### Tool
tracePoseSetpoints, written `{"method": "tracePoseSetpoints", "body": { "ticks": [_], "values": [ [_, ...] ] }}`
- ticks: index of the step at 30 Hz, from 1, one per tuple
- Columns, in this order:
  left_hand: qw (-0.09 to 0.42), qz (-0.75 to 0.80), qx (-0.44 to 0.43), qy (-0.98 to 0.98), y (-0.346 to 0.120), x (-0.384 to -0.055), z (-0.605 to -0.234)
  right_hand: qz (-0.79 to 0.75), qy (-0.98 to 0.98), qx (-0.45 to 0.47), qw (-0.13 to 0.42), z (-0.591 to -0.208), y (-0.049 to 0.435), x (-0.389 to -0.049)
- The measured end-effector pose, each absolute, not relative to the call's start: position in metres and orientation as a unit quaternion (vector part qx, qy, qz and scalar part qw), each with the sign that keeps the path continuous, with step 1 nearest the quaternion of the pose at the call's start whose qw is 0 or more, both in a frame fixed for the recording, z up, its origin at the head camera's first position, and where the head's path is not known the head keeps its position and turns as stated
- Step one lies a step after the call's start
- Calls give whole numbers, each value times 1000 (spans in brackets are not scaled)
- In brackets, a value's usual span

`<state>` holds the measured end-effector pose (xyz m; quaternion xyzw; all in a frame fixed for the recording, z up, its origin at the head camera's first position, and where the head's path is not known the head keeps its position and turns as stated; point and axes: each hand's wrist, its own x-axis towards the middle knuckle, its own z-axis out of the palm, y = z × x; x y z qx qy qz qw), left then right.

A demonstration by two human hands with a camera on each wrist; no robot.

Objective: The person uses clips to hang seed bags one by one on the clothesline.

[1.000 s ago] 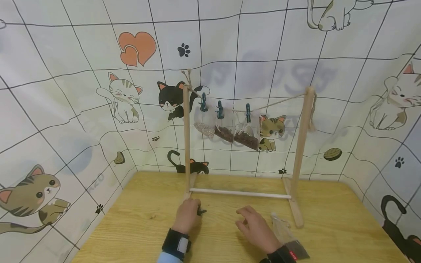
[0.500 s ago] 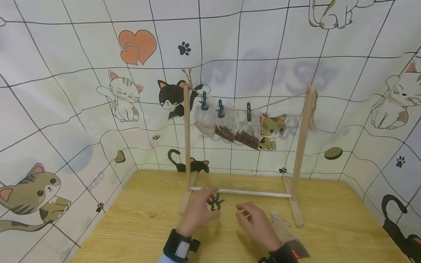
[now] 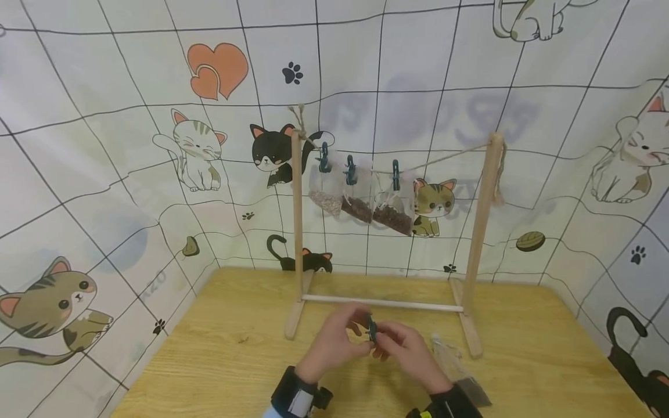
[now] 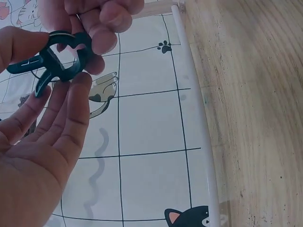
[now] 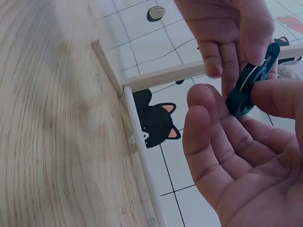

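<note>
A dark green plastic clip (image 4: 57, 59) is between my two hands, low over the table in front of the wooden stand. My left hand (image 3: 337, 338) pinches it with thumb and fingers around its handles. My right hand (image 3: 406, 348) meets it from the other side, thumb and fingertips on its rounded jaw end, as the clip (image 5: 248, 85) shows in the right wrist view. Beside my right hand a clear bag (image 3: 470, 390) with dark contents lies on the table. Three similar clips, one of them the right-hand clip (image 3: 395, 174), hold small bags on the string.
The stand has a left post (image 3: 298, 220), a right post (image 3: 482, 226) and a white crossbar (image 3: 387, 303) near the table (image 3: 209, 360). A string (image 3: 449, 158) sags between the posts. Its bags hold pale grains (image 3: 325, 201) and brown bits (image 3: 393, 219). A cat-print sheet hangs behind.
My left hand has lifted the clip from the table by the left post and carried it right. My right hand has shifted slightly and now takes hold of the clip too.
</note>
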<state>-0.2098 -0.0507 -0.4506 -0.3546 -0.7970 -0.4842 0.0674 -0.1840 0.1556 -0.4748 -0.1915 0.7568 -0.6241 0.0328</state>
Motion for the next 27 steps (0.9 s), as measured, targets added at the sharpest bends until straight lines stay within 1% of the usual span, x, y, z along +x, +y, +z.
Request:
{"method": "tracePoseSetpoints", "body": {
  "ticks": [6,9,15,19,22,27],
  "values": [
    [67,-473,-360,-801,-52,-206,-444,-640,758,-125,38,-469,156,-184],
    [74,-466,-369,-801,-56,-205,-442,-638,761,-110,37,-467,156,-183],
    [92,-453,-374,-804,-62,-207,-441,-637,760,-122,45,-466,155,-183],
    [94,-450,-366,-809,-65,-207,-440,-620,771,-137,47,-468,157,-184],
    [94,-447,-354,-816,-66,-206,-437,-574,807,-137,23,-467,165,-185],
    [99,-444,-335,-825,-70,-207,-435,-457,883,-89,-66,-460,193,-184]
  ]
}}
